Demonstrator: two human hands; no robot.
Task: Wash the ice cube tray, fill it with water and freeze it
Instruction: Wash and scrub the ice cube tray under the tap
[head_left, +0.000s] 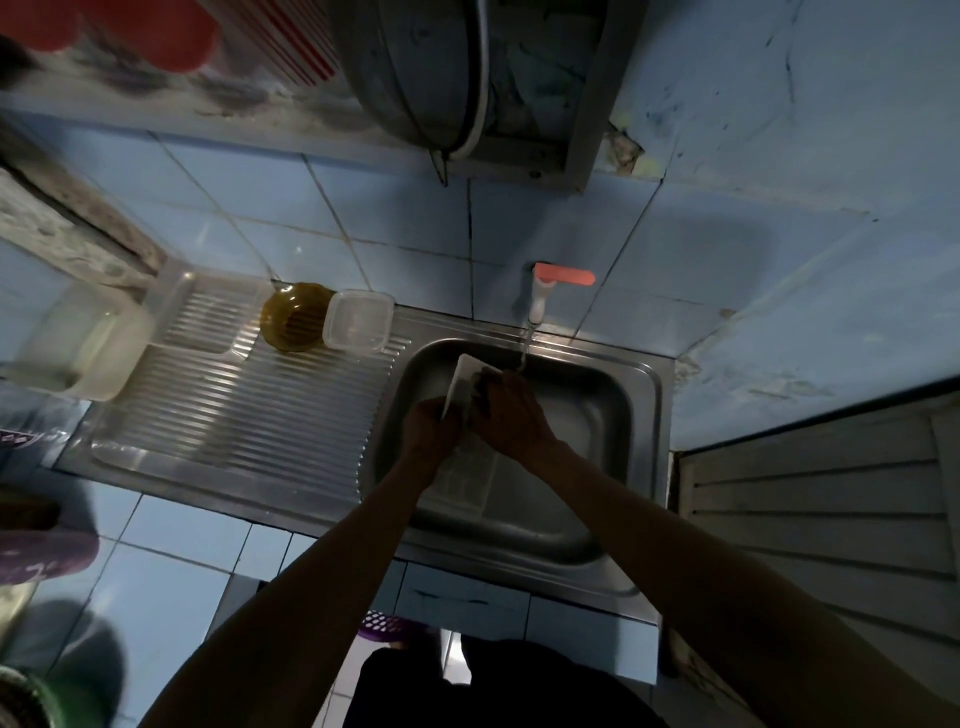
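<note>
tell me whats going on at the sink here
A person is washing a white ice cube tray over a steel sink. The left hand grips the tray's lower part, holding it tilted up, while the right hand works against its face, holding something dark that is hard to make out. A thin stream runs from the tap with the orange handle, just behind the hands. An amber bowl and clear containers sit on the drainboard.

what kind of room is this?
Most likely a home kitchen: a stainless sink with ribbed drainboard, a running wall tap on blue tiles, and plastic containers left to dry.
</note>
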